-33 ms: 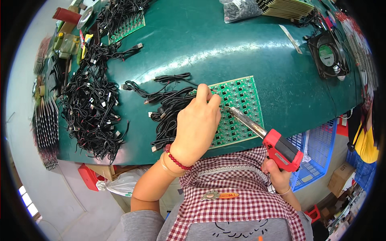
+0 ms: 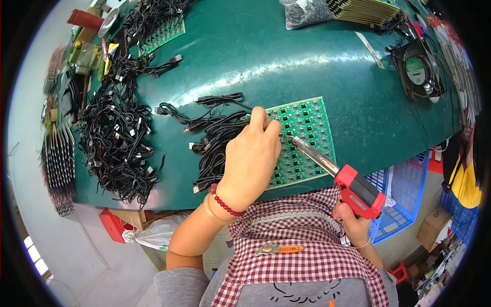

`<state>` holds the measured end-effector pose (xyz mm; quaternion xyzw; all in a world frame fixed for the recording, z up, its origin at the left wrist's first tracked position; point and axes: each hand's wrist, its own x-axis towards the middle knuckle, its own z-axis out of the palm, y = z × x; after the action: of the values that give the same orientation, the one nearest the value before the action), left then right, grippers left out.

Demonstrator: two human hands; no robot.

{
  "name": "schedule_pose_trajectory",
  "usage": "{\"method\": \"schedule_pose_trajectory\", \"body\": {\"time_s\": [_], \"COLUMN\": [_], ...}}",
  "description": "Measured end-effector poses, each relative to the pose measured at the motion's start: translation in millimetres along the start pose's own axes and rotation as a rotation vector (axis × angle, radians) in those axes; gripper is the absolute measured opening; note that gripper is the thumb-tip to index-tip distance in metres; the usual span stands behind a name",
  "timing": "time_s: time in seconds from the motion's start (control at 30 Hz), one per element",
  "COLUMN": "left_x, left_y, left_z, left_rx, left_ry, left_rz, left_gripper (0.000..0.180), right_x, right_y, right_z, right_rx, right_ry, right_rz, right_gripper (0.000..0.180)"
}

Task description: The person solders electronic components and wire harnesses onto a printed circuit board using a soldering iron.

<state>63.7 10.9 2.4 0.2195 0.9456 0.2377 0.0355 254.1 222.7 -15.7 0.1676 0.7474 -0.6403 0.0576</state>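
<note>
Here, the left hand (image 2: 253, 156) reaches over the left side of a flat, rectangular green circuit-board panel (image 2: 307, 140), palm down, wrist bent, fingers curled and thumb and forefinger drawn together; whether anything is pinched between them is hidden. The panel lies on a dark green tabletop (image 2: 358, 117). Nearer the body and right of the panel, the right hand (image 2: 354, 225) grips a red-and-black soldering gun (image 2: 360, 192) from below, thumb raised along its handle, the metal barrel slanting to the panel beside the left fingertips. Tangled black cables (image 2: 217, 140) lie just left of the panel. Right of it and lower down, a blue openwork plastic basket (image 2: 420, 192) holds something white. Well beyond the panel, a clear plastic bag (image 2: 307, 14) contains dark pieces too small to tell; left and below, a knotted white plastic bag (image 2: 158, 235) conceals its contents.
</note>
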Motion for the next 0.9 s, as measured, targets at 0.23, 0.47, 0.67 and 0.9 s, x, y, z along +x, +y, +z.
{"method": "schedule_pose_trajectory", "body": {"time_s": [0.23,0.47,0.67,0.9], "left_x": [1.1,1.3,0.7,-6.5], "left_y": [-0.5,0.2,0.5,9.0], "left_z": [1.5,0.6,2.1,-11.7], "left_rx": [-0.019,-0.016,0.015,0.15], "left_ry": [0.012,0.007,0.016,0.004], "left_rz": [0.005,0.009,0.009,-0.044], "left_gripper": [0.012,0.012,0.012,0.015], "right_x": [2.2,-1.9,1.9,7.9], "right_y": [-7.1,-7.2,-4.0,-13.6], "right_z": [4.3,-0.2,3.2,5.4], "right_rx": [-0.067,0.089,-0.03,0.181], "right_ry": [-0.005,-0.017,-0.013,0.106], "right_rz": [-0.084,0.051,-0.126,-0.064], "right_gripper": [0.019,0.026,0.029,0.037]}}
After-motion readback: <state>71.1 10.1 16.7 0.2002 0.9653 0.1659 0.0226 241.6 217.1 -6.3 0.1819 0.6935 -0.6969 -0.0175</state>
